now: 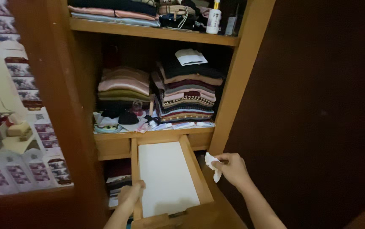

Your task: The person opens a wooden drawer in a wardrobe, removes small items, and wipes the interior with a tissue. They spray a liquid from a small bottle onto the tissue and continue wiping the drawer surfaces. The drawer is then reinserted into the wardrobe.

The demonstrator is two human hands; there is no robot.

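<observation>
Beside the open drawer (167,178), white cloth (212,165) pinched in closed right hand (232,169).

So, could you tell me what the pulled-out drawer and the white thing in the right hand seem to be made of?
The drawer looks like light, smooth-finished wood: tan walls, with a flat white lining that could be paper or laminate. The white wad in the right hand looks like soft crumpled tissue or cloth; its folds suggest so.
</observation>
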